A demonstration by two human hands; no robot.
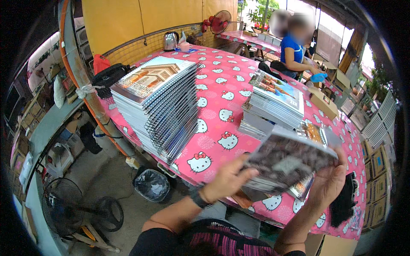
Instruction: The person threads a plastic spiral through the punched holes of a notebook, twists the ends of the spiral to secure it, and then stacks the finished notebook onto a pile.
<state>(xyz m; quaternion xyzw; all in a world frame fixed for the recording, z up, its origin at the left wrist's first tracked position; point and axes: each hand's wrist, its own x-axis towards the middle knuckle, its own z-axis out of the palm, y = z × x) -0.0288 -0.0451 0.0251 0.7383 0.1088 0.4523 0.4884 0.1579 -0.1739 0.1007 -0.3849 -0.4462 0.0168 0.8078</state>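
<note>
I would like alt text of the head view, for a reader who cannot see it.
A person's left hand and right hand hold a blurred, dark grey book at its two sides above a pink, cat-patterned table. To the left stands a tall stack of wire-bound books; a person in a blue shirt is in the background.

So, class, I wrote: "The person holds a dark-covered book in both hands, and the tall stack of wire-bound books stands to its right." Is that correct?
Not quite: in the head view, the tall stack of wire-bound books stands to the left of the dark-covered book, which both the left hand and right hand hold.
</note>
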